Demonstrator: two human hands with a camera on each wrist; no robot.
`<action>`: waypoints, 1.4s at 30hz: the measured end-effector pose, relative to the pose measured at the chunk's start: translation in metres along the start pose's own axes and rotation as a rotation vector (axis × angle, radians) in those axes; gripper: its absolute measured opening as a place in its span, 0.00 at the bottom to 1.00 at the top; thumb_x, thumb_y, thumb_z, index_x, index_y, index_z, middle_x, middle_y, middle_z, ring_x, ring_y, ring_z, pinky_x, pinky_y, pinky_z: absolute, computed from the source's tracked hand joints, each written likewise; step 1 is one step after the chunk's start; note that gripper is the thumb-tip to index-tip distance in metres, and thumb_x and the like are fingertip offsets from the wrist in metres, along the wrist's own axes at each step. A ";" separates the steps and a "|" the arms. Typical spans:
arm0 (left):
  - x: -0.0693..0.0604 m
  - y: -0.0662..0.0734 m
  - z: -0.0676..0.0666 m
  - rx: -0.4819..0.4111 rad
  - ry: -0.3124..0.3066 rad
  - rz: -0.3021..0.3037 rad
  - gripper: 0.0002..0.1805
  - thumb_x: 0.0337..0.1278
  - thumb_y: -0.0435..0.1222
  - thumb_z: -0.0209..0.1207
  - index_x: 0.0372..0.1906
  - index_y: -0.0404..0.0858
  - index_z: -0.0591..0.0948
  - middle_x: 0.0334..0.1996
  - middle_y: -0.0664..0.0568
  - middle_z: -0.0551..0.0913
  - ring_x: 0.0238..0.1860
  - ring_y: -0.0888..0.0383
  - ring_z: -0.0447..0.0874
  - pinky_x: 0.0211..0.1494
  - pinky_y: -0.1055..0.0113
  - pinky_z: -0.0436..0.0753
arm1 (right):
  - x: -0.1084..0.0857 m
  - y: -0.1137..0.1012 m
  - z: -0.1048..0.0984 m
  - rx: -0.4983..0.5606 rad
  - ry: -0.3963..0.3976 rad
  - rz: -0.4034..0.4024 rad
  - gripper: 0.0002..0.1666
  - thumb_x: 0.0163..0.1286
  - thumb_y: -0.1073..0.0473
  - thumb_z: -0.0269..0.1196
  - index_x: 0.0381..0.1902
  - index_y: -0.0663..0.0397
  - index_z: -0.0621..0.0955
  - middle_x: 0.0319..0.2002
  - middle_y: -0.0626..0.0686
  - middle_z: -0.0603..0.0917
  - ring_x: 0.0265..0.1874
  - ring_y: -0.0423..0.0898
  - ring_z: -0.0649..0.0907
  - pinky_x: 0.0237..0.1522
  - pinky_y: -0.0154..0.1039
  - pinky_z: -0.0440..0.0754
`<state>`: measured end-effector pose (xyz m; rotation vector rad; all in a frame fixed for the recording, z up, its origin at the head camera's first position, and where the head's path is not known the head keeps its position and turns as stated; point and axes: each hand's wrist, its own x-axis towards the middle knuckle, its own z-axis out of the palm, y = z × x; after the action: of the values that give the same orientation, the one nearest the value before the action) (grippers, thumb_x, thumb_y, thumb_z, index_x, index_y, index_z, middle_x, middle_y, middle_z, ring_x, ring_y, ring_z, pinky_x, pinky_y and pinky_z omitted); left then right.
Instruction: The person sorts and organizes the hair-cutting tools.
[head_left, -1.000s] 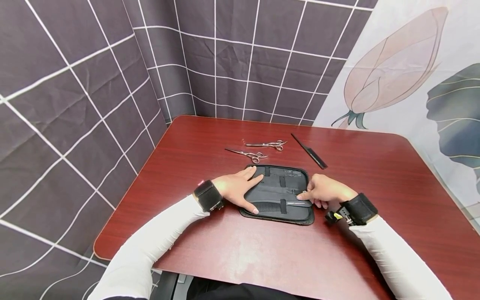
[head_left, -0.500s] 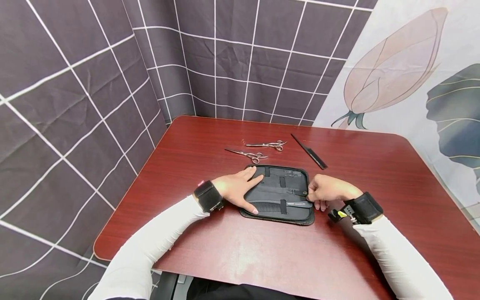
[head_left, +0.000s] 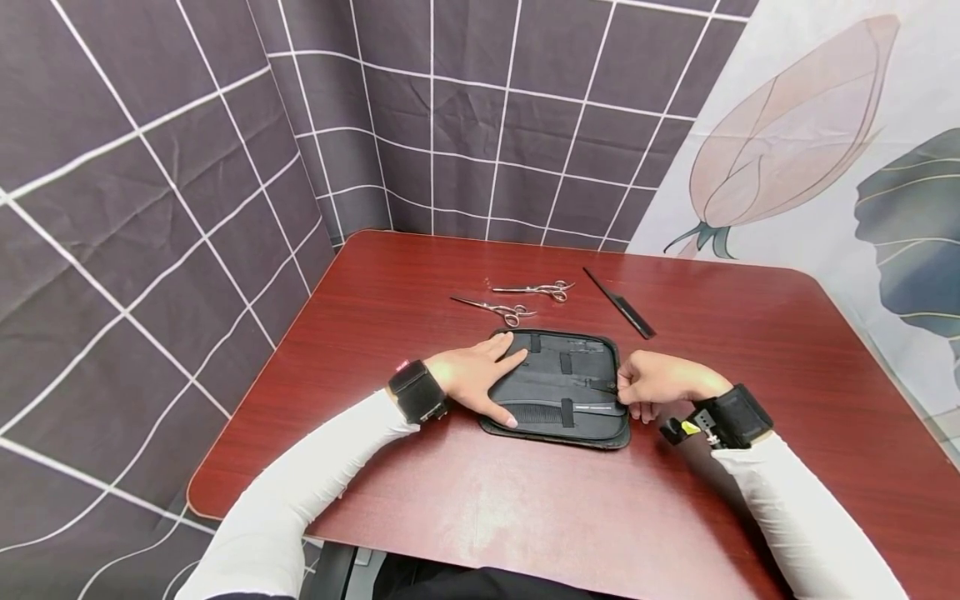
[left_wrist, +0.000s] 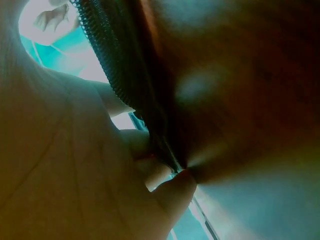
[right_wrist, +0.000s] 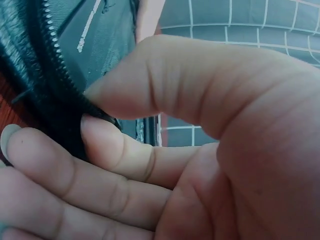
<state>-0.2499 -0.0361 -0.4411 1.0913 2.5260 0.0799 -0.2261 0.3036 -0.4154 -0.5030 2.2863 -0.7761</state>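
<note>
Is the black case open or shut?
Open: the case shows its inner straps, with a comb tucked under one.

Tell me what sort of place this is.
Probably an indoor corner set up as a makeshift workspace: a reddish-brown table stands against creased, dark grey fabric with white grid lines, beside a pale backdrop with a large flower print.

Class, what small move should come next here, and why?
The right hand should probably lift the right edge of the black case slightly: its thumb and index finger pinch that zip-lined edge, while the spread left hand rests across the opposite side.
</note>
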 end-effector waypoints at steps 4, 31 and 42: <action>0.001 0.000 0.000 -0.021 0.001 -0.025 0.58 0.59 0.75 0.52 0.85 0.54 0.45 0.86 0.45 0.35 0.86 0.51 0.32 0.85 0.56 0.51 | -0.002 -0.002 -0.002 -0.017 -0.024 -0.016 0.08 0.64 0.67 0.64 0.25 0.59 0.78 0.19 0.52 0.83 0.20 0.47 0.84 0.27 0.41 0.86; 0.004 -0.002 0.000 -0.013 -0.008 -0.016 0.55 0.63 0.72 0.53 0.85 0.53 0.46 0.86 0.44 0.37 0.86 0.50 0.33 0.85 0.56 0.51 | 0.000 -0.006 0.004 -0.113 -0.005 -0.028 0.12 0.59 0.64 0.73 0.23 0.56 0.79 0.18 0.46 0.80 0.17 0.43 0.83 0.26 0.41 0.86; 0.001 -0.001 0.000 -0.026 -0.001 0.000 0.68 0.47 0.77 0.62 0.85 0.52 0.45 0.86 0.42 0.35 0.86 0.49 0.31 0.85 0.55 0.52 | -0.001 -0.007 0.000 -0.099 -0.023 -0.008 0.15 0.61 0.60 0.75 0.23 0.56 0.79 0.17 0.46 0.79 0.18 0.44 0.85 0.26 0.42 0.87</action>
<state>-0.2512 -0.0357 -0.4415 1.0807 2.5174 0.1121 -0.2242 0.2987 -0.4101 -0.5640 2.3113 -0.6596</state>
